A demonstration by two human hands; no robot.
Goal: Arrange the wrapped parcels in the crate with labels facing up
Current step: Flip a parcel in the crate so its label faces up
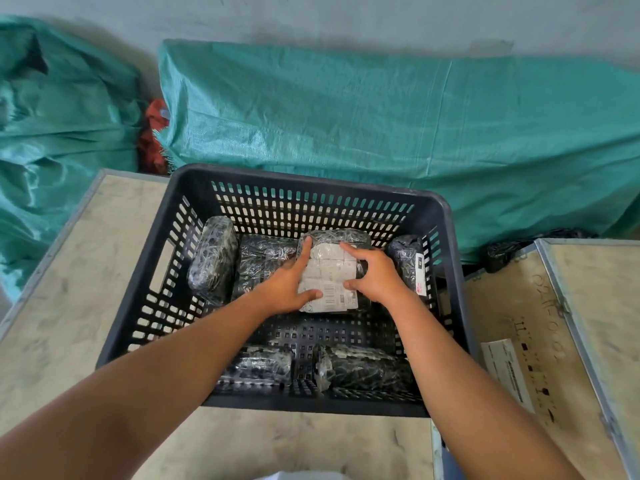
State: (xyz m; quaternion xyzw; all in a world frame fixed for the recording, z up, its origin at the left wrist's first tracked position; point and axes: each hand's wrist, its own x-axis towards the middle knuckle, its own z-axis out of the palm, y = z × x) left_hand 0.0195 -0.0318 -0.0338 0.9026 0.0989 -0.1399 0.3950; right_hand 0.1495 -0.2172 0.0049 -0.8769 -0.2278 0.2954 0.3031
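A dark slotted plastic crate (313, 183) stands on a wooden box top. Inside it, both hands hold a black wrapped parcel (329, 271) whose white label faces up. My left hand (289, 284) grips its left edge, index finger stretched along the side. My right hand (375, 275) clasps its right edge. Other black wrapped parcels lie around: one leaning at the left wall (213, 258), one beside it (265, 259), one at the right wall showing a white label strip (410, 261), and two near the front (258, 365) (360, 367).
The crate rests on a plywood box with metal edging (69, 289). A second such box (561, 323) with a white sticker stands at the right. Green woven sacks (381, 126) lie behind against the wall. A black bag (509, 249) sits between sack and right box.
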